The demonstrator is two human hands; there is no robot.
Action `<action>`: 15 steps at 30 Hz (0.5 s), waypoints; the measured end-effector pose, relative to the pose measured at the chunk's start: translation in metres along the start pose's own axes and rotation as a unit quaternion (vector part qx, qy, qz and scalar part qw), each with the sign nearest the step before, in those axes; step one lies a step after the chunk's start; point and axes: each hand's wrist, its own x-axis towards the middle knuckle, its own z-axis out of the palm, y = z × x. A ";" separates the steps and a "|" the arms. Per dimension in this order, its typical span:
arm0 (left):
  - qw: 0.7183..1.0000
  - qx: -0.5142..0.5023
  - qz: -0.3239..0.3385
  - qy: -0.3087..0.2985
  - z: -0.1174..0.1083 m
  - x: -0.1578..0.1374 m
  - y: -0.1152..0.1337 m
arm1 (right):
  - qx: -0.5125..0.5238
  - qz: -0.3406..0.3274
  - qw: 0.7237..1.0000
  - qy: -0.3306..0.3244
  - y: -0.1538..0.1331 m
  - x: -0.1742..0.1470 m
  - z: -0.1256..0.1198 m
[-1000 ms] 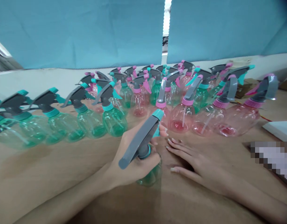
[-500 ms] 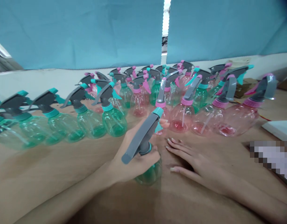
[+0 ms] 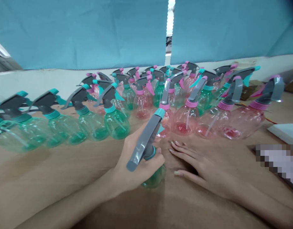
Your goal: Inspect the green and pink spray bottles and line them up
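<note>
My left hand (image 3: pixel 134 162) is wrapped round the neck of a green spray bottle (image 3: pixel 154 178) with a grey head and teal nozzle. Its nozzle end points away from me, up and to the right, and much of the bottle is hidden by the hand. My right hand (image 3: pixel 203 165) lies on the wooden table (image 3: pixel 191 203) with its fingers stretched out, holding nothing. Just beyond the hands stands a row of pink spray bottles (image 3: pixel 183 124). To the left of my left hand is a row of green spray bottles (image 3: pixel 116 125).
Behind both rows, several more pink and green spray bottles (image 3: pixel 141 106) stand close together. A blurred-out flat object (image 3: pixel 277 162) lies at the right, with a white box (image 3: pixel 286 132) behind it. Blue sheeting (image 3: pixel 89 35) hangs across the back.
The held spray bottle's head has tipped and turned slightly, its rear end now a little lower and further right. My right hand stays where it was.
</note>
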 end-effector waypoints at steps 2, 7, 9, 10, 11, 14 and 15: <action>1.000 0.001 -0.002 -0.008 0.000 0.000 -0.001 | -0.012 0.004 1.000 -0.010 -0.001 0.001 -0.001; 0.999 0.039 -0.005 -0.008 0.002 -0.001 -0.003 | -0.026 0.006 0.999 -0.024 -0.002 0.001 -0.003; 0.999 0.042 -0.010 -0.006 0.002 -0.001 -0.003 | -0.024 0.005 0.999 -0.024 -0.001 0.001 -0.002; 0.999 0.041 -0.009 -0.004 0.002 -0.001 -0.002 | -0.023 0.005 0.999 -0.023 -0.001 0.001 -0.002; 0.999 0.042 -0.009 -0.003 0.002 -0.001 -0.002 | -0.023 0.006 0.999 -0.024 -0.001 0.001 -0.002; 0.999 0.051 -0.001 -0.001 0.002 -0.001 -0.003 | -0.028 0.007 0.999 -0.024 0.000 0.001 0.000; 0.999 0.053 0.002 0.000 0.002 -0.002 -0.003 | -0.030 0.007 0.999 -0.025 0.000 0.001 0.000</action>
